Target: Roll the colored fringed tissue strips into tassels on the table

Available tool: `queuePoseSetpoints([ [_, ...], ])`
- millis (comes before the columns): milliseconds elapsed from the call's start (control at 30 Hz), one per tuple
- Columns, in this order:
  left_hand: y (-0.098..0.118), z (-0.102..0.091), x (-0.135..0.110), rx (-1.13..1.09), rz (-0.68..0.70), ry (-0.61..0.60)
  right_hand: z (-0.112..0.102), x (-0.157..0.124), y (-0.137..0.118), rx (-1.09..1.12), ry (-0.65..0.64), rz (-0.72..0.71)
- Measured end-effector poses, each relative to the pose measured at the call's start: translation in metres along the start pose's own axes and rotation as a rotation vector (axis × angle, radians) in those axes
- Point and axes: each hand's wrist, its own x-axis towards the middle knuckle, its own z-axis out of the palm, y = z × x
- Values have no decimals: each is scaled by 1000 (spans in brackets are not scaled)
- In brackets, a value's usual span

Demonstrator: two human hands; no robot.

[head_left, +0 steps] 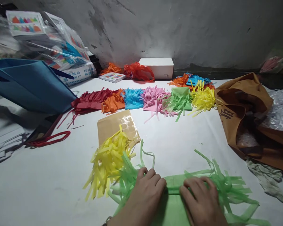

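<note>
Both my hands rest on a green fringed tissue paper [173,185] lying flat at the near edge of the white table. My left hand [145,191] has its fingers curled over the paper's rolled far edge. My right hand [199,196] does the same just to the right, a small gap between them. Green cut strips [231,185] fan out past my right hand and more spread to the left. A yellow fringed bundle [107,161] lies just left of my left hand, partly on a tan sticker sheet [118,125].
A row of fringed papers crosses the table's middle: red [91,100], orange [112,103], blue [133,97], pink [154,99], green [179,100], yellow [202,99]. A blue bag [30,84] sits at left, a brown bag [247,119] at right, a white box [157,67] by the wall.
</note>
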Motion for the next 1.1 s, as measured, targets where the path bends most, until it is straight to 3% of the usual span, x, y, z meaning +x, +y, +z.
queuePoseSetpoints([
  [133, 0, -6, 1, -26, 27, -16, 7, 6, -3, 93, -16, -146],
  [400, -1, -11, 1, -69, 198, 40, 7, 13, -5, 155, -108, -90],
  [667, -4, -8, -1, -262, 25, -33, 1, 1, 11, 95, -106, -120],
  [867, 5, -8, 0, -143, -39, -44, -2, -6, 18, 88, -167, 83],
  [1000, 13, -11, 10, -24, -103, -115, -2, 2, 17, 18, -215, 112],
  [1100, 14, -10, 14, 139, -65, -95, -2, 5, 20, 31, -223, 121],
])
